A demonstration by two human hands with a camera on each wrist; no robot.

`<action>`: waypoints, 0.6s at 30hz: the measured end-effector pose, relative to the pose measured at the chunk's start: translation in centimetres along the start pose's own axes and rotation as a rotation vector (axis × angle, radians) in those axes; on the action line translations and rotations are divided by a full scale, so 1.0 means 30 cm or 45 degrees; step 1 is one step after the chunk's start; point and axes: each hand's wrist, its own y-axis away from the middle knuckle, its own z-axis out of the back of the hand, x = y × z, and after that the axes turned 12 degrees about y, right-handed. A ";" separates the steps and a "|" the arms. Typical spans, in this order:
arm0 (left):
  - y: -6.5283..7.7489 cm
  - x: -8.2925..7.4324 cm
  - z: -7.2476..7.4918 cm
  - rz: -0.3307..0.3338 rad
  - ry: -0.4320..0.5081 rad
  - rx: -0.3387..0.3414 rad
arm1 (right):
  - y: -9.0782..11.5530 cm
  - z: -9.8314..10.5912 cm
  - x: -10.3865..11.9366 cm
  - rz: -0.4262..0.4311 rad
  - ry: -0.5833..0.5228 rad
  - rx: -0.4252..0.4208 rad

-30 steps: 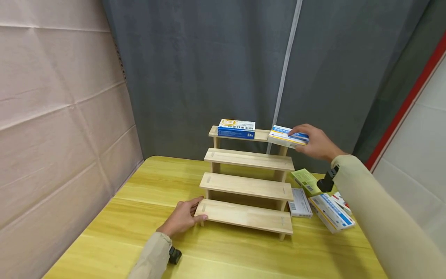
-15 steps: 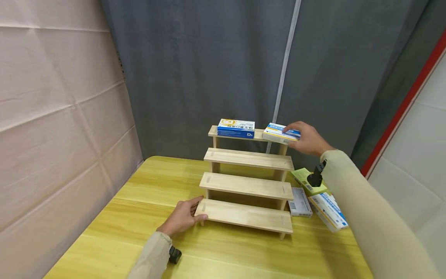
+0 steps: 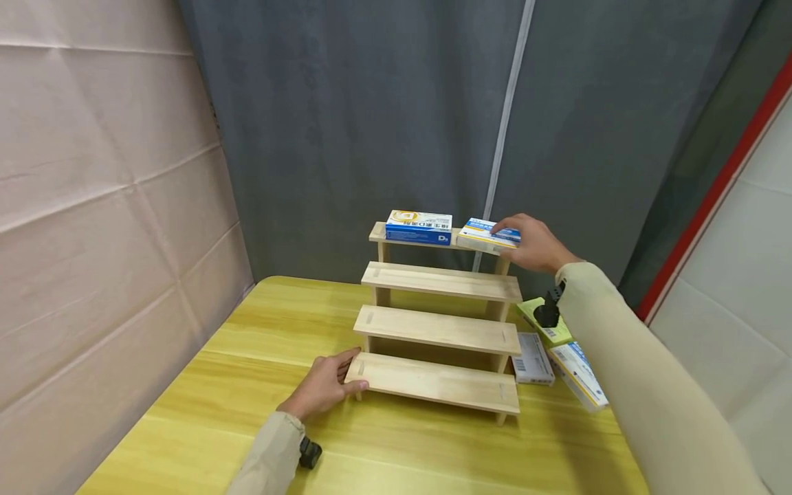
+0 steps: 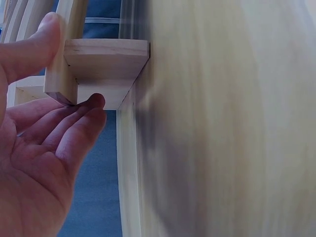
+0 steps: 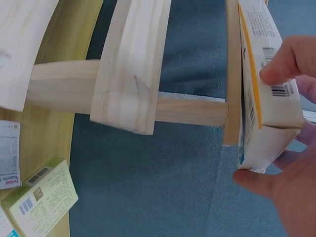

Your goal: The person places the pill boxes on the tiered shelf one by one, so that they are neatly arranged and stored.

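Note:
A wooden four-step display rack [image 3: 433,327] stands on the table. At its lower left corner my left hand [image 3: 320,389] grips the end of the bottom board [image 4: 61,81], thumb on one face and fingers round the other. My right hand [image 3: 537,245] holds a white medicine box [image 3: 478,240] with blue print and a yellow stripe at the right end of the top step. In the right wrist view, that box [image 5: 274,106] lies close against the top board, thumb and fingers on its sides. Left of it, a blue and white vitamin D box [image 3: 419,229] lies on the same step.
Right of the rack, several boxes lie on the yellow wood-grain table [image 3: 247,364]: a green one [image 3: 562,335], a grey-white one [image 3: 533,360] and a white-blue one [image 3: 578,377], partly behind the right sleeve. A grey curtain [image 3: 346,124] hangs close behind the rack.
My right hand has moved the white medicine box leftward along the top step, nearer the vitamin D box. The right forearm now covers more of the boxes on the table. The left hand stays put.

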 end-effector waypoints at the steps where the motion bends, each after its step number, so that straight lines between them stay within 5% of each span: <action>1: 0.000 0.000 0.000 -0.001 -0.003 -0.001 | -0.002 0.000 0.003 0.001 0.006 0.007; 18: -0.004 0.004 -0.002 -0.006 -0.009 -0.007 | -0.026 -0.003 0.012 -0.010 0.080 0.056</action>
